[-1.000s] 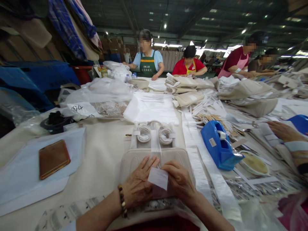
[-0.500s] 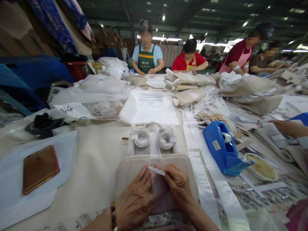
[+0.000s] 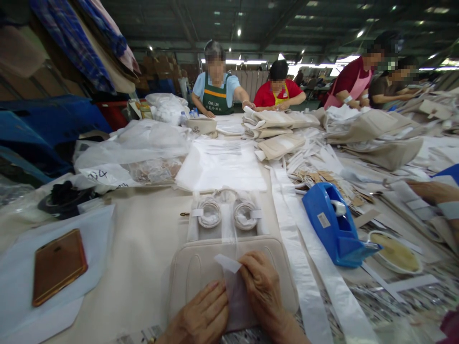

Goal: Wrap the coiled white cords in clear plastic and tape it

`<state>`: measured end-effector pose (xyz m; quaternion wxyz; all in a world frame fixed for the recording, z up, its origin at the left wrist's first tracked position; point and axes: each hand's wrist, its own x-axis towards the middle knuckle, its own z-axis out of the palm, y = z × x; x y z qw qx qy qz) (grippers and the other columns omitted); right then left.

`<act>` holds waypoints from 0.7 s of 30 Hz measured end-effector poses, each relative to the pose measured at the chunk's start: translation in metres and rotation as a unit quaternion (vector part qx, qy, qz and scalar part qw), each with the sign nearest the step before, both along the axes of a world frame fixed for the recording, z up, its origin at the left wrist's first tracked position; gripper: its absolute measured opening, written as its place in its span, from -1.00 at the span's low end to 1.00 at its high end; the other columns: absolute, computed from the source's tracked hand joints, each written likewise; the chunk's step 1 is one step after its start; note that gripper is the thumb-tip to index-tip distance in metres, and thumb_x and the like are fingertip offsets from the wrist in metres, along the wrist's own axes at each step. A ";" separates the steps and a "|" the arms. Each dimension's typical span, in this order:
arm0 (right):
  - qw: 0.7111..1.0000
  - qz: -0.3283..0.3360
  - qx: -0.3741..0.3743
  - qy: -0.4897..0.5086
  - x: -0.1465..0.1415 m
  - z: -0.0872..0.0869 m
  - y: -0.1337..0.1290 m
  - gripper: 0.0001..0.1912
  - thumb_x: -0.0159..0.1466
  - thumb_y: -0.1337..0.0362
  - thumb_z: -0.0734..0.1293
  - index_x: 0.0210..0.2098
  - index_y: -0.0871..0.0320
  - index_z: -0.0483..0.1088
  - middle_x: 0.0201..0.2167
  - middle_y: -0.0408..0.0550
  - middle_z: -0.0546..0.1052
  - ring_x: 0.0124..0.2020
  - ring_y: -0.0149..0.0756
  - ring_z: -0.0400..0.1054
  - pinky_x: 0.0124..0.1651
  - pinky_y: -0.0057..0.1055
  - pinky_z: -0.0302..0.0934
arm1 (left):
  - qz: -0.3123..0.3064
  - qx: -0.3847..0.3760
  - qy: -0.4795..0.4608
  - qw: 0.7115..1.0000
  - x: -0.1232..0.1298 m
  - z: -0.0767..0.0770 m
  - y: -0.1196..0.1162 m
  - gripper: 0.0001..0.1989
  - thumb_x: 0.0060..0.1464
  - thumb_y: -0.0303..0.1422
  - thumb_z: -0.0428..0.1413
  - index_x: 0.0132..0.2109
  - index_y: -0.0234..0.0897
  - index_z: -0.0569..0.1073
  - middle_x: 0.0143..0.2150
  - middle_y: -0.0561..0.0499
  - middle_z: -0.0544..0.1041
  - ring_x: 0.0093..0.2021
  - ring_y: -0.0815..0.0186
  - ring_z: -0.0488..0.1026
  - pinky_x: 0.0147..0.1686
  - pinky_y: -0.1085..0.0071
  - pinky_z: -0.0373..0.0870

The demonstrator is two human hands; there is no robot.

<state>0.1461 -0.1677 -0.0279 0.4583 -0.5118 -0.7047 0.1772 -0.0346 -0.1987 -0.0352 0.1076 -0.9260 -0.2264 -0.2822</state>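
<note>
A beige bag (image 3: 190,272) lies flat before me, with a translucent wrapping strip (image 3: 233,282) running down its middle. My left hand (image 3: 202,313) rests flat on the bag's lower left, fingers together and stretched out along the strip's edge. Between the thumb and fingers of my right hand (image 3: 260,286) is one end of a short piece of white tape (image 3: 227,263), whose other end reaches left over the strip. Beyond the bag's far edge, two coiled beige straps (image 3: 209,214) sit side by side, held by white bands.
To the right stands a blue tape dispenser (image 3: 328,224), with a bowl of yellowish paste (image 3: 394,252) beside it. A brown phone (image 3: 60,266) lies on white sheets at left. White sheets (image 3: 222,165) are stacked ahead. Co-workers stand across the table; another person's hand (image 3: 428,192) is at far right.
My left hand has slid down the bag toward me. The tape in my right hand has turned and tilts more. Across the table, the person in the green apron has reached out an arm.
</note>
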 end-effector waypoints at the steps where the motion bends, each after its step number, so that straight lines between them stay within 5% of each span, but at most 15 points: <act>1: 1.000 -0.004 -0.002 -0.010 -0.001 -0.001 0.000 -0.77 0.26 0.44 0.17 -0.49 0.14 0.34 -0.47 -0.13 0.40 -0.39 -0.37 0.28 -0.35 -0.51 0.12 | -0.005 0.020 -0.040 0.999 0.001 -0.007 0.001 -0.70 0.14 -0.57 -0.16 -0.23 -0.41 0.47 -0.19 -0.10 0.56 0.12 0.24 0.33 0.24 0.29 0.15; 4: 0.999 -0.013 -0.009 -0.050 -0.003 -0.003 0.000 -0.79 0.25 0.45 0.20 -0.48 0.14 0.33 -0.46 -0.14 0.38 -0.38 -0.38 0.27 -0.34 -0.52 0.10 | -0.004 0.037 -0.083 0.996 0.003 -0.023 0.004 -0.73 0.17 -0.53 -0.12 -0.30 -0.39 0.47 -0.26 -0.05 0.56 0.09 0.24 0.36 0.23 0.28 0.17; 8: 0.996 -0.047 0.007 -0.080 -0.009 -0.003 0.000 -0.78 0.23 0.46 0.25 -0.53 0.16 0.29 -0.50 -0.15 0.34 -0.41 -0.39 0.24 -0.36 -0.50 0.04 | -0.005 0.053 -0.092 0.994 0.003 -0.026 0.006 -0.72 0.21 -0.49 -0.12 -0.33 -0.34 0.48 -0.31 0.03 0.56 0.02 0.30 0.41 0.24 0.29 0.15; 11: 0.993 -0.072 0.000 -0.098 -0.012 0.001 0.002 -0.78 0.18 0.48 0.31 -0.56 0.17 0.28 -0.52 -0.15 0.34 -0.44 -0.38 0.24 -0.37 -0.49 0.02 | 0.006 0.029 -0.070 0.997 0.004 -0.013 0.005 -0.71 0.23 -0.48 -0.13 -0.33 -0.33 0.46 -0.32 0.04 0.55 -0.06 0.33 0.45 0.19 0.32 0.22; 16: 0.986 -0.094 -0.036 -0.131 -0.014 0.004 0.008 -0.79 0.09 0.48 0.38 -0.58 0.16 0.30 -0.55 -0.15 0.36 -0.46 -0.35 0.26 -0.40 -0.47 0.01 | 0.041 -0.050 -0.035 0.997 0.019 0.027 0.015 -0.72 0.18 -0.50 -0.13 -0.36 -0.36 0.44 -0.43 -0.03 0.50 -0.34 0.35 0.47 -0.27 0.49 0.47; 21: 0.984 -0.094 -0.030 -0.150 -0.012 0.003 0.009 -0.79 0.08 0.54 0.32 -0.58 0.17 0.30 -0.56 -0.14 0.37 -0.49 -0.35 0.27 -0.41 -0.45 0.03 | 0.160 0.056 0.027 0.985 0.032 0.037 0.029 -0.61 0.12 -0.56 -0.23 -0.05 -0.47 0.42 -0.09 -0.15 0.53 -0.04 0.22 0.43 -0.01 0.33 0.33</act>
